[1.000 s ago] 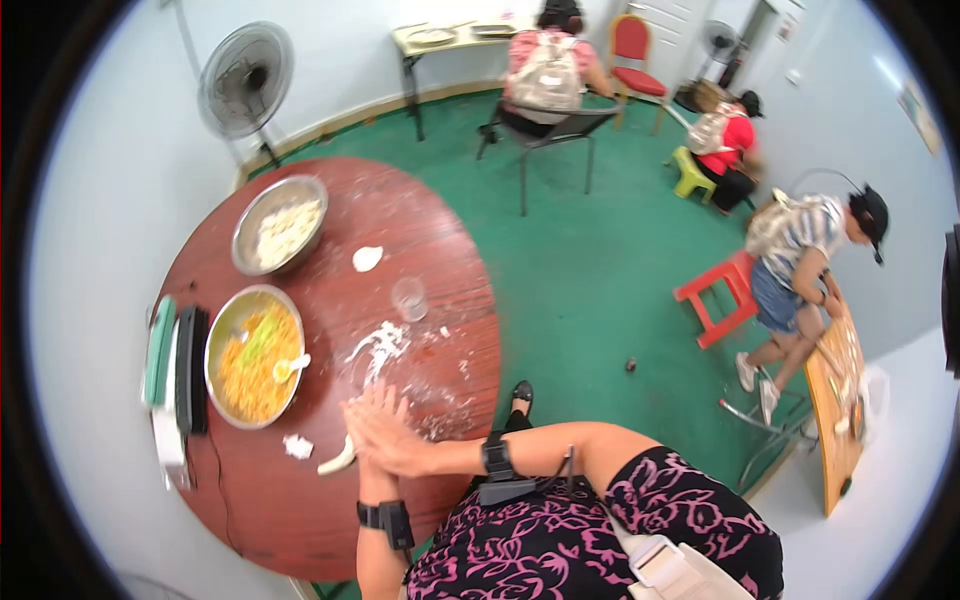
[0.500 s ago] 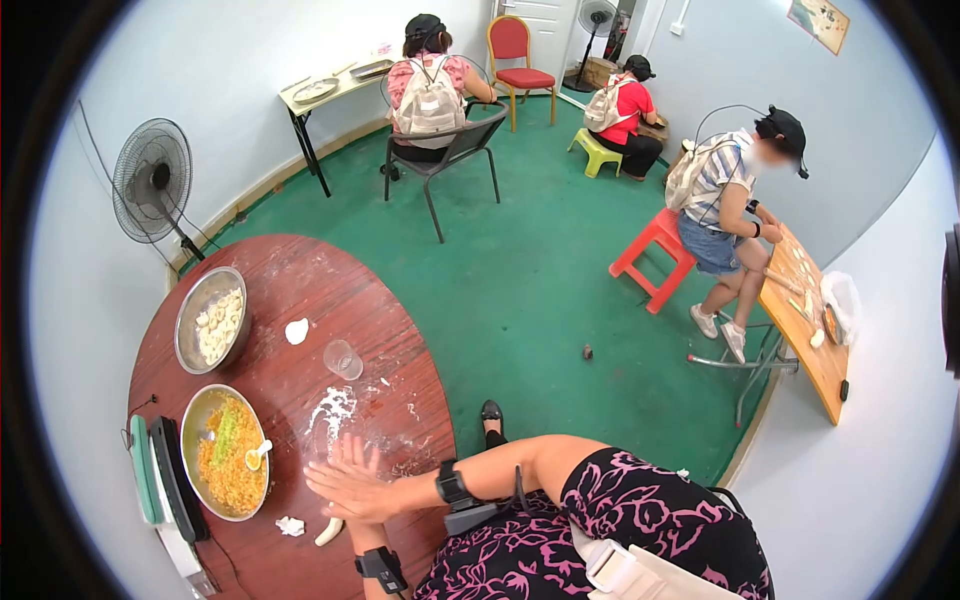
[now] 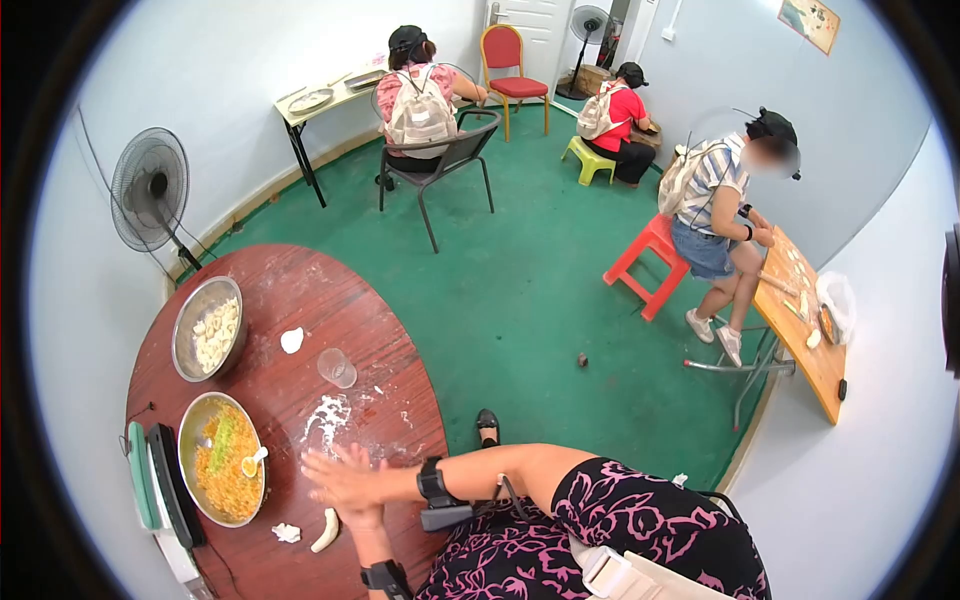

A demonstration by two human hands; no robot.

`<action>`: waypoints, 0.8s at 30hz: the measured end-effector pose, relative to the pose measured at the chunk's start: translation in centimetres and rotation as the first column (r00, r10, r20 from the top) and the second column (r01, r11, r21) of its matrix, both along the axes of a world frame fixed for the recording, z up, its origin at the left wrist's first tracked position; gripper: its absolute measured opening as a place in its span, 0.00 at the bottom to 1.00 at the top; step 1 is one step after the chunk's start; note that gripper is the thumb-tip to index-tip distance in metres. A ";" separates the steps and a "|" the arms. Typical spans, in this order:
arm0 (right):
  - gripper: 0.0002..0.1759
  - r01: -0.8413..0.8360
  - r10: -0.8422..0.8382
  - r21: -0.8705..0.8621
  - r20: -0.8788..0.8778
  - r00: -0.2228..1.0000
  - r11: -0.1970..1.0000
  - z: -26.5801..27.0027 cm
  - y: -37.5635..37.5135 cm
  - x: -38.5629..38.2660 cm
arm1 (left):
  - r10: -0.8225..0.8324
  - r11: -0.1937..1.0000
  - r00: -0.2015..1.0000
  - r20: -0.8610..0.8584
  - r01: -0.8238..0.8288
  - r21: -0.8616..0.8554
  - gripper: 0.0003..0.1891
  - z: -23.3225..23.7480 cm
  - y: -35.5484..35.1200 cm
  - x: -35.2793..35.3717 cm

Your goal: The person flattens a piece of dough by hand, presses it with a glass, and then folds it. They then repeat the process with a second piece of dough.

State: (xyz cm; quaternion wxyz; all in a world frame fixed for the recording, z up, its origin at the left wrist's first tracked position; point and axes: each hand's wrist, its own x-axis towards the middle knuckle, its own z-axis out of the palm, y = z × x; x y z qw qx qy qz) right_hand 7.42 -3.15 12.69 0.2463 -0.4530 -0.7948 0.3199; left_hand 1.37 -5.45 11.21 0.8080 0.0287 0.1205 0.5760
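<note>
Head view, lower left of the frame: the hands (image 3: 348, 484) overlap, splayed, seemingly holding nothing; the pale dough strip (image 3: 326, 531) lies near them on the worktop (image 3: 372, 312). Flat, even palm contact seems best.

No text, label, brand, number or sign can be read anywhere in view; no lettering can be clearly distinguished.

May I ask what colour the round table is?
Reddish brown; the table shows best in the head view.
</note>
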 end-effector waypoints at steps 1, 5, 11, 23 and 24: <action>0.35 0.068 -0.068 -0.033 -0.007 0.998 0.997 -0.2 0.8 0.5 | 0.026 0.993 0.999 0.026 -0.023 -0.116 0.28 0.4 -0.3 0.7; 0.35 -0.256 0.255 0.063 0.025 0.967 0.965 -1.6 0.0 3.3 | 0.123 0.952 0.990 0.068 -0.098 -0.291 0.27 -1.9 0.4 -2.3; 0.34 0.112 -0.099 0.146 -0.092 0.991 0.983 -1.1 -2.9 -0.3 | -0.214 0.936 0.977 0.014 0.201 0.289 0.28 -2.8 0.6 -1.5; 0.38 0.081 -0.077 0.137 -0.036 0.996 0.987 2.1 -4.3 1.1 | -0.258 0.915 0.966 -0.011 0.248 0.318 0.29 -3.0 0.5 -1.4; 0.39 0.263 -0.263 0.009 -0.012 0.965 0.965 3.7 -4.3 0.7 | -0.263 0.879 0.962 -0.078 0.272 0.392 0.29 -2.4 0.2 -0.3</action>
